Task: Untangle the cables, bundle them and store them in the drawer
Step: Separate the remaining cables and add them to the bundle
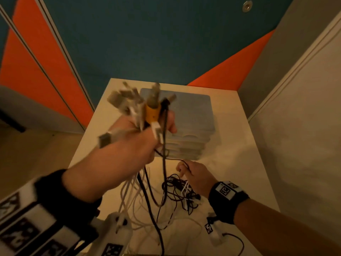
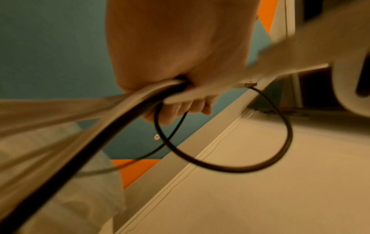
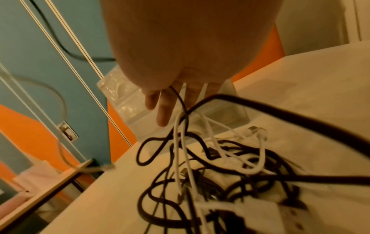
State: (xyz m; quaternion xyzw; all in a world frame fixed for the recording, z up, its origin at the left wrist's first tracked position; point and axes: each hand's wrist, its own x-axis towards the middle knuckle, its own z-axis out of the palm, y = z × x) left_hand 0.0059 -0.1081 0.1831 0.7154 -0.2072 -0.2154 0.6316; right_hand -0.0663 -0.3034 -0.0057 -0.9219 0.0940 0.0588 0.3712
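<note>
My left hand is raised above the white table and grips a bunch of cable ends, with white, yellow and black plugs sticking up out of the fist. The strands hang from it down to the table. In the left wrist view the left hand is closed round the blurred white and black strands. Lower and to the right, my right hand is over a tangle of black and white cables. A thin black cable and white cables run up through its fingers.
A stack of clear plastic trays stands on the table just beyond both hands. A white wall closes the right side, and a blue and orange wall is behind. A dark-edged board lies left of the table.
</note>
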